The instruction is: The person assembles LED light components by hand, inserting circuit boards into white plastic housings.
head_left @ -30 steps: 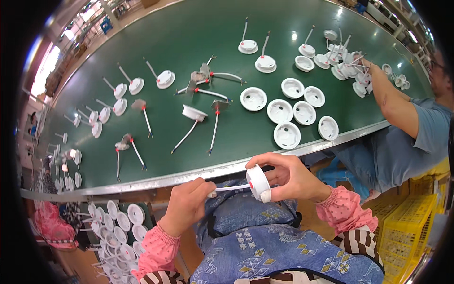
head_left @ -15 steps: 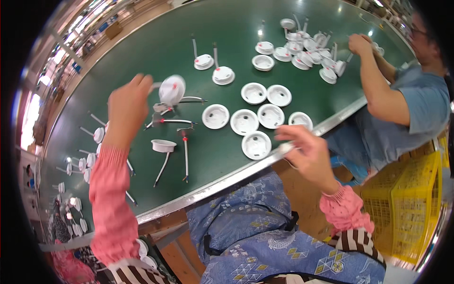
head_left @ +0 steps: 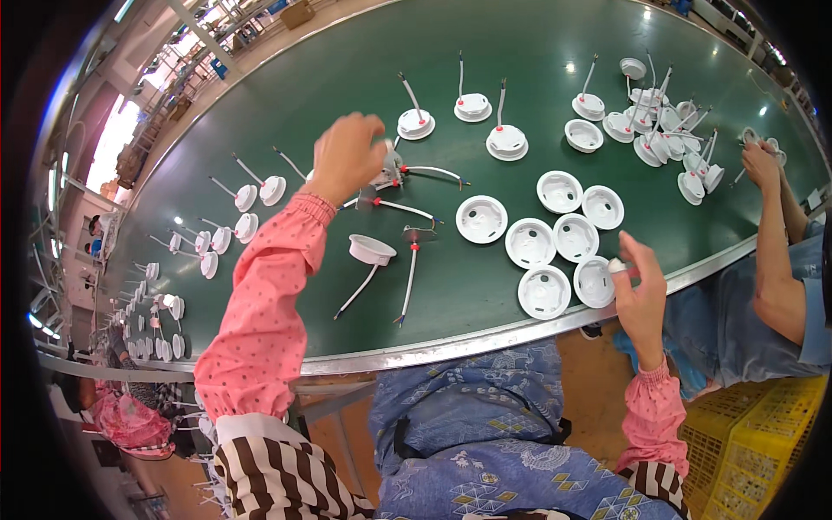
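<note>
My left hand point(head_left: 348, 158) reaches over the green table with its fingers apart and nothing seen in them. It is beside a small bundle of parts with white-sleeved wires point(head_left: 390, 172). Just beyond it, a white round cap with an upright cable point(head_left: 416, 126) stands on its flat rim. My right hand point(head_left: 640, 299) is at the table's near edge, fingers spread and bent, a white covering on the thumb tip. That thumb lies at the rim of a white round cup point(head_left: 593, 284); whether it touches is unclear. Several similar cups point(head_left: 530, 243) lie open side up to its left.
Closer to me lie a tipped white cup with a cable point(head_left: 373, 250) and a loose wired part point(head_left: 413, 264). Capped pieces with cables point(head_left: 247, 198) line the left; more point(head_left: 659, 134) crowd the far right, near a co-worker's hands point(head_left: 763, 160). Yellow crates point(head_left: 763, 442) stand below right.
My left hand has let go of a white cap, which now stands beyond it. The cup by my right hand sits closer to the cluster. The whole view has shifted.
</note>
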`<act>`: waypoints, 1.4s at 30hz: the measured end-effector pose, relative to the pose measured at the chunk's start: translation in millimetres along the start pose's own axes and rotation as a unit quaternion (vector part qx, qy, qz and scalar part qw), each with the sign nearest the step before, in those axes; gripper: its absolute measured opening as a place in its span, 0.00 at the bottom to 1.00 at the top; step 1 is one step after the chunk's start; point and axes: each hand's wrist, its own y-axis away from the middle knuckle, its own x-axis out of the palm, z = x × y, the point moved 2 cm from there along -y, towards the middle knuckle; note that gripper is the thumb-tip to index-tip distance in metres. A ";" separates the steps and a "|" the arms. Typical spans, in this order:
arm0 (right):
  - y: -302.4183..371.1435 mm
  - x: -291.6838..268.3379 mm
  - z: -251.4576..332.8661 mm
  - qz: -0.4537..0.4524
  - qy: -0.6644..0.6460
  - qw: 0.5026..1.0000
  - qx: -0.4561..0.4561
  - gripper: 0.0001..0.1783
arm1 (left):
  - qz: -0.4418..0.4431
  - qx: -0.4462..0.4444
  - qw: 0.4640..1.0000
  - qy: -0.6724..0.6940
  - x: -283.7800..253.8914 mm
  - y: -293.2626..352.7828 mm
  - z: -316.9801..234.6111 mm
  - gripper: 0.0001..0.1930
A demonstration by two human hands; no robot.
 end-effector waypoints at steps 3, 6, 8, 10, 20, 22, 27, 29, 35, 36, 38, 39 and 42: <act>-8.0 -4.0 21.6 -0.064 0.029 0.994 -0.078 0.23 | 0.086 -0.147 0.982 0.078 20.2 7.0 17.5 0.12; -1.8 -9.2 48.2 -0.061 0.024 0.993 -0.102 0.21 | 0.125 -0.193 0.967 0.107 38.6 -2.6 29.3 0.11; 3.4 -11.5 60.5 -0.056 0.022 0.991 -0.121 0.20 | 0.111 -0.187 0.970 0.109 48.7 -6.3 37.3 0.11; 9.1 -14.1 68.6 -0.037 0.015 0.993 -0.112 0.18 | 0.101 -0.181 0.972 0.112 48.4 -8.6 38.9 0.11; 19.4 9.8 117.7 0.149 -0.412 0.893 0.106 0.18 | -0.367 0.192 0.910 0.022 -82.8 54.0 -46.1 0.06; 16.4 42.2 134.4 0.242 -0.534 0.793 0.166 0.23 | -0.323 0.257 0.909 -0.057 -93.1 97.5 -83.9 0.06; 19.6 76.5 174.6 0.272 -0.593 0.734 0.190 0.23 | -0.240 0.297 0.920 -0.093 -111.1 188.6 -137.2 0.08; 26.2 85.4 175.5 0.279 -0.573 0.750 0.177 0.21 | -0.242 0.297 0.919 -0.097 -110.4 207.5 -140.1 0.09; 24.2 69.6 178.2 0.311 -0.508 0.788 0.155 0.18 | -0.240 0.125 0.941 0.202 -124.1 228.4 -119.5 0.18; 25.9 64.0 175.2 0.327 -0.503 0.790 0.123 0.18 | -0.206 0.101 0.947 0.224 -130.7 225.7 -114.2 0.18; 27.9 47.3 175.7 0.380 -0.482 0.784 0.094 0.16 | -0.118 0.091 0.950 0.276 -130.3 218.7 -109.2 0.18; 30.5 43.1 173.2 0.415 -0.431 0.798 0.070 0.17 | -0.061 0.105 0.945 0.304 -126.4 221.1 -111.5 0.17; 37.1 43.4 174.9 0.424 -0.420 0.800 0.055 0.17 | 0.110 0.056 0.863 0.489 -100.0 228.4 -110.3 0.10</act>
